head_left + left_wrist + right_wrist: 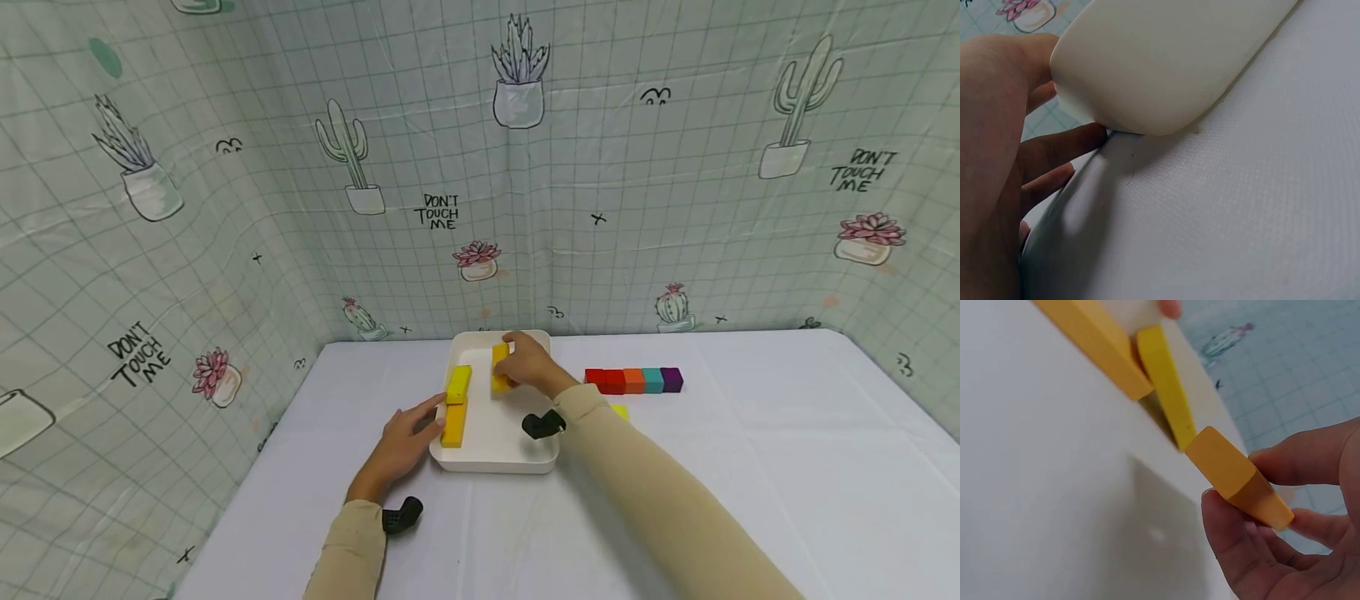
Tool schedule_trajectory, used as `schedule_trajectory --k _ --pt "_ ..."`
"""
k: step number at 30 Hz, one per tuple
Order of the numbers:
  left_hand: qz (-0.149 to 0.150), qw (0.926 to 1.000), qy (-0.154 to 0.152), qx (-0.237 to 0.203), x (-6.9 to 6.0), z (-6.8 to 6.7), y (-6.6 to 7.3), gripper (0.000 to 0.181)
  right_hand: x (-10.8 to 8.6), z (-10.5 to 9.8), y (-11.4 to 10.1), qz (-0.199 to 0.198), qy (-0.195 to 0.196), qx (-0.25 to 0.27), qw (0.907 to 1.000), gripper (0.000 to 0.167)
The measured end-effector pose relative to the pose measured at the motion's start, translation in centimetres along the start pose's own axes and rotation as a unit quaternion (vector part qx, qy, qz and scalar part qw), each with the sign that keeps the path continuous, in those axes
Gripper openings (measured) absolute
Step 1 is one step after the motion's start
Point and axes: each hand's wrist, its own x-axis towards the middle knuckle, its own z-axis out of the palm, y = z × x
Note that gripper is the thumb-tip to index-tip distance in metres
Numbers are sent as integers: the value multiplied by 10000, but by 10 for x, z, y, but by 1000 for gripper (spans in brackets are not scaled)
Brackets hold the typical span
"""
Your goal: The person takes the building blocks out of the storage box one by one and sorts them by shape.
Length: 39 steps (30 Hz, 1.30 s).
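Note:
A white tray (pixel 495 450) lies on the table. My left hand (pixel 405 442) grips its left edge; in the left wrist view some fingertips pass behind the wall, and one fingertip touches its underside. Along the tray's left side lie a bright yellow block (pixel 459 383) and an orange-yellow block (pixel 453 427), end to end. Over the tray's far part, my right hand (pixel 534 365) pinches another orange-yellow block (pixel 1229 469) between thumb and fingers. This held block stands apart from the tray floor in the right wrist view, with a shadow below.
Right of the tray, a row of coloured blocks (pixel 633 381) runs from red through orange and teal to purple. A yellow-green piece (pixel 620 412) shows partly behind my right sleeve. A patterned cloth (pixel 570 275) hangs behind the white-covered table (pixel 787 467).

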Motion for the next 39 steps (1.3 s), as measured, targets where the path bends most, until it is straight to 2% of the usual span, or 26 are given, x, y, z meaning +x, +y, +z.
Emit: schedule_trajectory --k 8,16,33,39 --pt "-78 10000 19 14 0 -1 -2 49 -15 -3 -6 -169 15 650 9977 67" --pt "-74 10000 5 -47 -1 -1 -1 49 -24 -7 -2 -307 -55 1345 9904 65" --pt "-49 10000 -4 19 2 -1 1 49 -53 -23 2 -384 183 2310 9720 64" --pt "-51 10000 -33 52 2 1 -1 49 -63 -30 9 -382 304 2369 9703 64"
